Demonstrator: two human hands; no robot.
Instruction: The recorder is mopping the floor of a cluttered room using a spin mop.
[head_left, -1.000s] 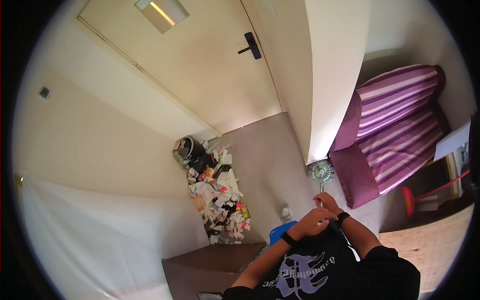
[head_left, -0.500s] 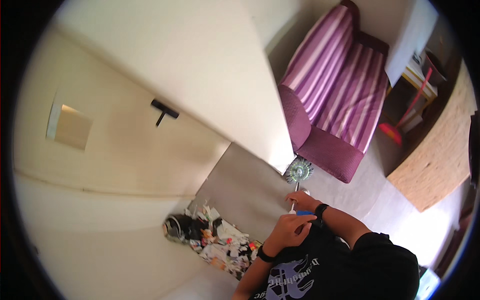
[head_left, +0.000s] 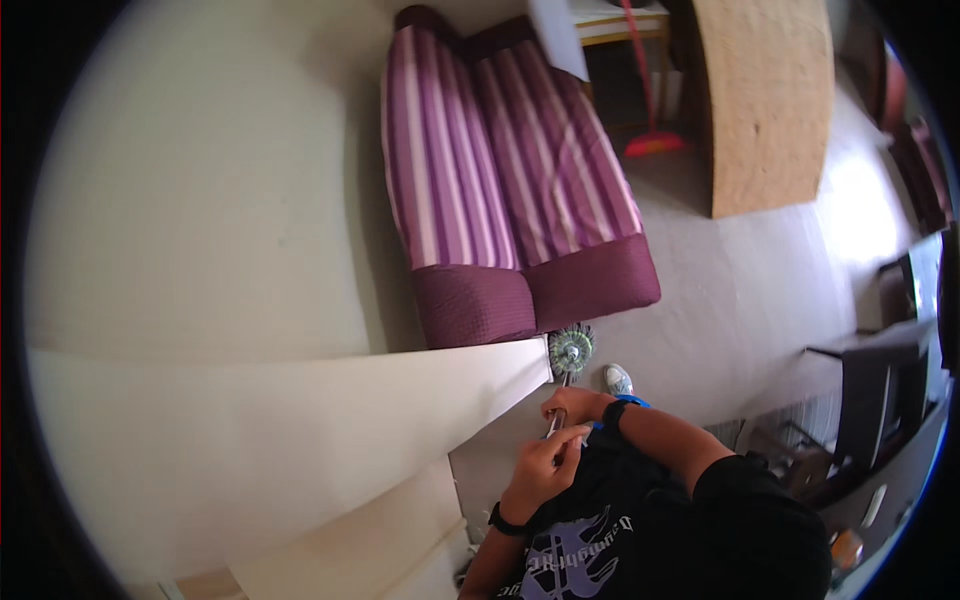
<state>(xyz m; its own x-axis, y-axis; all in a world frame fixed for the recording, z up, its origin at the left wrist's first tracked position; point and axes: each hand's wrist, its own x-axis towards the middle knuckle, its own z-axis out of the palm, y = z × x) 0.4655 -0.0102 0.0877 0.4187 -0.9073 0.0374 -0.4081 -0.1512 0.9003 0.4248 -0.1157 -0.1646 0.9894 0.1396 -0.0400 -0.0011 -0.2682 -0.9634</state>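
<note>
A round brush (head_left: 571, 350) with green and dark bristles, mounted on a long pale handle, reaches out ahead of me beside the end edge of a cream wall panel or door. Around the handle, nearer the head, my right hand (head_left: 576, 404) is closed. My left hand (head_left: 545, 468) is closed on the handle lower down, close to my body, thumb and forefinger pressed together. The handle's lower end is hidden behind my left hand and shirt.
A purple striped sofa (head_left: 520, 170) stands just beyond the brush. A wooden board (head_left: 765, 110), a red broom (head_left: 655, 143) and a table are farther right. My shoe (head_left: 618, 380) is on the grey floor; dark furniture (head_left: 870, 390) stands at right.
My view has swung right, so the sofa sits farther left and the litter heap and black-handled door have left view. Both hands and the brush shifted slightly left in the picture.
</note>
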